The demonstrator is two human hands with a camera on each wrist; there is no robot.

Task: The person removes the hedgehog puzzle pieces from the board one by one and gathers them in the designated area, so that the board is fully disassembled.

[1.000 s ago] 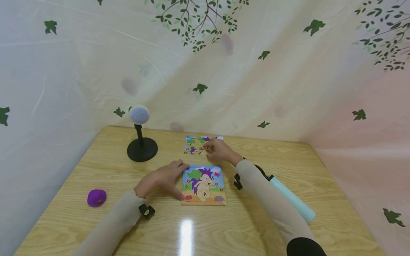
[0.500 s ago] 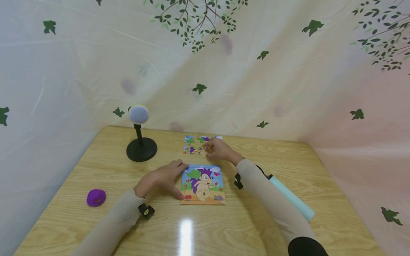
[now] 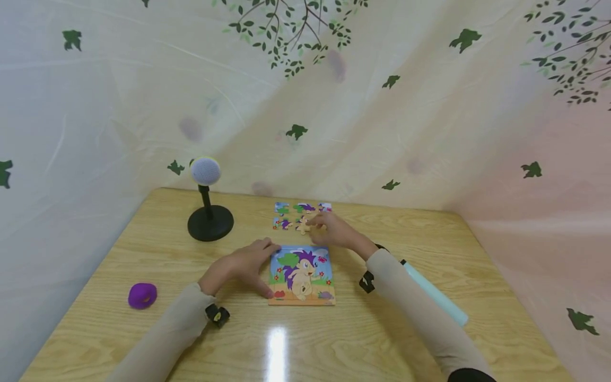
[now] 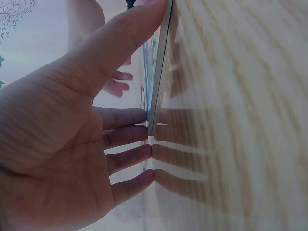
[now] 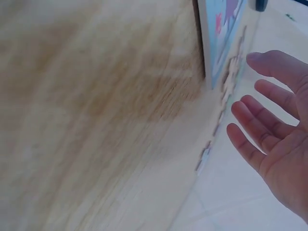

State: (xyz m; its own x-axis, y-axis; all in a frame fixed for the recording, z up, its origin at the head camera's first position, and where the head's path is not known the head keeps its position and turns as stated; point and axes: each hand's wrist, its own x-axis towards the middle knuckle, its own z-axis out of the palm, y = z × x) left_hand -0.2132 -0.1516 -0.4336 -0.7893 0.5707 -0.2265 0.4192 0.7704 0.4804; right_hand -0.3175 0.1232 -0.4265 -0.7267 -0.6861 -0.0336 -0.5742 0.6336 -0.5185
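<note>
A square hedgehog puzzle board (image 3: 303,277) lies flat on the wooden table. My left hand (image 3: 242,266) rests at its left side, thumb at the near corner and fingers at the far corner. In the left wrist view, the left fingers (image 4: 127,137) are straight, their tips at the board's edge and the tabletop. Beyond the board, several loose puzzle pieces (image 3: 282,223) lie in rows. My right hand (image 3: 334,231) hovers beside the right end of the nearer row. In the right wrist view, its fingers (image 5: 260,120) are relaxed and spread, holding nothing.
On the left, a purple rounded object (image 3: 142,295) lies on the table (image 3: 229,350). A microphone-like round head on a black stand (image 3: 210,223) stands at the back left. A light blue cylinder (image 3: 435,293) lies partly behind the right forearm. A patterned curtain (image 3: 343,148) closes off the back.
My right hand has drawn back slightly right and nearer from the loose pieces, and its fingers have loosened. More of the pieces shows now. The left hand stays at the board.
</note>
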